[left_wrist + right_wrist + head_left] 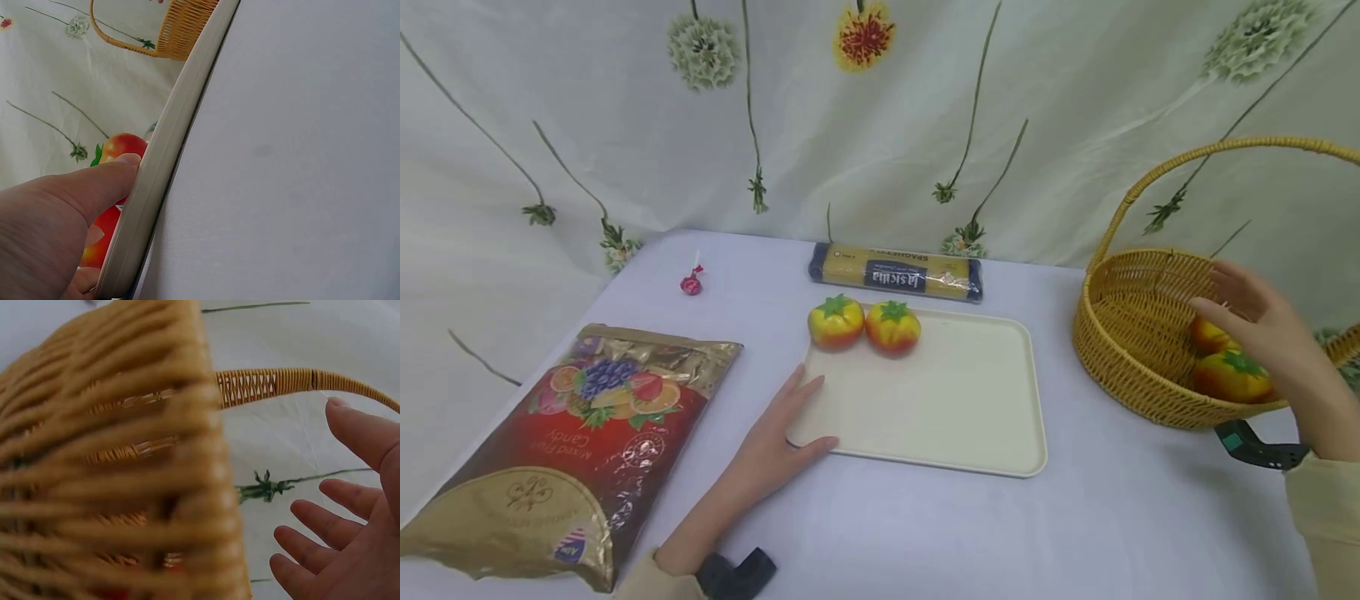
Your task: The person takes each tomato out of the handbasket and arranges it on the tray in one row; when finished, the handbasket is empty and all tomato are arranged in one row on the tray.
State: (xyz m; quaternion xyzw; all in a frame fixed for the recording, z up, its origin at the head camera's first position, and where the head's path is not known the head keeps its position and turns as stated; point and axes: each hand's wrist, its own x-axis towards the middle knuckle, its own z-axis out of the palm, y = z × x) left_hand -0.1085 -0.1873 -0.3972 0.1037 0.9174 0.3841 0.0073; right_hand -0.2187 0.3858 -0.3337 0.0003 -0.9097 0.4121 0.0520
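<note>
The right hand, fingers relaxed and empty, would do best clearing the rim of the basket around the fruits just below it, while the left hand, spread and ungripping, steadies the tray at its fingertips.

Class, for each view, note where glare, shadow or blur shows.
Head view: glints on the Mixed Fruit Candy bag; left wrist view: thin dark shadow beneath the tray; right wrist view: the near wall of the wicker basket is blurred, its handle looks crisper.

A white table against a flower-printed cloth leaves the kind of place unclear.
</note>
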